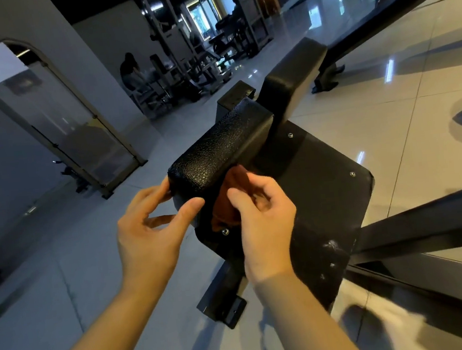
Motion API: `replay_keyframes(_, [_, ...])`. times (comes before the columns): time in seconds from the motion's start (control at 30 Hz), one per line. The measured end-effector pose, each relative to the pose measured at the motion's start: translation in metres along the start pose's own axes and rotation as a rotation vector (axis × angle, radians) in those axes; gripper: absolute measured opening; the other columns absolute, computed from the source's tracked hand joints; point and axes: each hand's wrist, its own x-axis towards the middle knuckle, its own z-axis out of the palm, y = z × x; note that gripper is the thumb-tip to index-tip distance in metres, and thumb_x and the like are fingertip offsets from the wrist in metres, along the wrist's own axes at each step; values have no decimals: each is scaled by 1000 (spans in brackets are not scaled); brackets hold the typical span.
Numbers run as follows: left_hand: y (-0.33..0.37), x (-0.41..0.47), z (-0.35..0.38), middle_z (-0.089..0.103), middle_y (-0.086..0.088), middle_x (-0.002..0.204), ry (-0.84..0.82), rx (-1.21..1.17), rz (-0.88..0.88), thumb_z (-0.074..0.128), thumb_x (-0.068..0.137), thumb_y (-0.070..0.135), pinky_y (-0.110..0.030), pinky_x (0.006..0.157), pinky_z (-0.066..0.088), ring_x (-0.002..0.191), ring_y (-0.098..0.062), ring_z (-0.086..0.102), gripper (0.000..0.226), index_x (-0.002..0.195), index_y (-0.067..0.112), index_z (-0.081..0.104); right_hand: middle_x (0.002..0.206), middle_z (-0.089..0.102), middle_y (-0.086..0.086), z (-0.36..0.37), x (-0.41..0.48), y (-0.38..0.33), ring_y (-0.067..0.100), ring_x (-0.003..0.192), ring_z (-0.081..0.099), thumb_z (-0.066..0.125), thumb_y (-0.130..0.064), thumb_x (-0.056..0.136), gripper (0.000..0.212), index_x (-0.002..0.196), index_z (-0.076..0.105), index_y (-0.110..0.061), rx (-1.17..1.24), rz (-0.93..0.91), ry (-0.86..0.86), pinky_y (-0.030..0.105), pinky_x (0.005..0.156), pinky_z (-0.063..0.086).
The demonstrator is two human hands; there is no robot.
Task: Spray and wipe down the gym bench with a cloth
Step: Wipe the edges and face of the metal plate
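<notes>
A black gym bench fills the middle of the head view, with a textured black pad (221,144) raised over a flat black panel (320,194) that has screws in it. An orange-brown cloth (227,201) is bunched between the pad's underside and the panel. My right hand (265,216) has its fingers curled on the cloth, pressing it against the pad's lower side. My left hand (150,229) is at the pad's near corner, fingertips and thumb touching its edge, fingers apart. No spray bottle is in view.
The bench's black steel legs (418,229) run right and toward me over a glossy tiled floor (389,118). A second black pad (296,74) stands behind. A framed glass panel (61,115) leans at the left. Gym machines (211,51) and a bent-over person (129,71) are far back.
</notes>
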Motion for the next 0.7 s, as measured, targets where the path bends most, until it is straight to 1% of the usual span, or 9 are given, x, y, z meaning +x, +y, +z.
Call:
replay_keyframes(0.1, [0, 0, 1, 70, 9, 115, 5, -11, -5, 80, 79, 40, -26, 81, 61, 115, -12, 66, 58, 133, 22, 68, 106, 73, 5, -14, 27, -11, 13, 100, 72, 69, -2, 91, 23, 110, 71, -17, 95, -27, 144, 33, 90, 59])
replay_keyframes(0.17, [3, -1, 3, 70, 9, 115, 12, -20, -11, 79, 78, 43, -23, 78, 60, 114, -12, 66, 60, 133, 21, 68, 107, 71, 1, -14, 51, -26, 6, 96, 71, 69, -2, 91, 27, 115, 69, -15, 121, -58, 248, 28, 89, 57])
replay_keyframes(0.23, [4, -3, 3, 70, 7, 115, 14, -37, -16, 79, 77, 42, -20, 77, 59, 114, -10, 66, 60, 132, 20, 69, 113, 68, -1, -2, 49, -32, 7, 100, 69, 70, -6, 91, 27, 116, 67, -16, 78, -92, 217, 29, 89, 57])
replay_keyframes(0.3, [5, -2, 2, 70, 6, 115, 5, -40, -17, 81, 78, 38, -20, 78, 60, 113, -9, 67, 58, 132, 20, 69, 117, 65, -5, 13, 19, -30, 9, 107, 66, 72, -12, 89, 23, 109, 67, -23, -13, -118, 134, 34, 91, 57])
replay_keyframes(0.43, [3, 1, -1, 70, 5, 113, -18, -20, 5, 80, 78, 40, -20, 76, 59, 111, -11, 67, 58, 131, 18, 69, 104, 70, -8, 12, -27, -19, 4, 99, 69, 74, -4, 88, 24, 100, 68, -24, 22, -12, 0, 26, 79, 60])
replay_keyframes(0.5, [3, 1, -2, 70, 6, 114, -23, -8, 7, 80, 78, 41, -22, 77, 60, 112, -12, 67, 58, 131, 20, 69, 92, 75, -8, 1, -14, -20, 7, 90, 72, 72, -2, 90, 20, 96, 68, -21, 77, 28, 30, 26, 73, 60])
replay_keyframes(0.57, [2, 1, -2, 71, 8, 114, -20, -8, 10, 80, 79, 40, -23, 77, 60, 113, -13, 67, 56, 131, 21, 69, 82, 75, -8, -12, 17, -24, 5, 79, 73, 70, 0, 91, 18, 94, 68, -17, 152, 58, 126, 24, 67, 59])
replay_keyframes(0.6, [2, 0, -1, 71, 8, 114, -16, -10, 8, 79, 79, 40, -24, 77, 60, 113, -13, 67, 56, 131, 21, 69, 87, 74, -6, -18, 36, -23, 5, 77, 72, 70, -1, 91, 16, 96, 67, -16, 150, 65, 169, 24, 66, 59])
replay_keyframes(0.7, [2, -3, 0, 71, 8, 115, -7, -11, -6, 79, 80, 39, -28, 79, 61, 115, -13, 66, 56, 132, 22, 69, 119, 64, 8, -26, 87, -22, 9, 88, 69, 75, -5, 89, 17, 101, 69, -15, 14, 24, 235, 18, 66, 57])
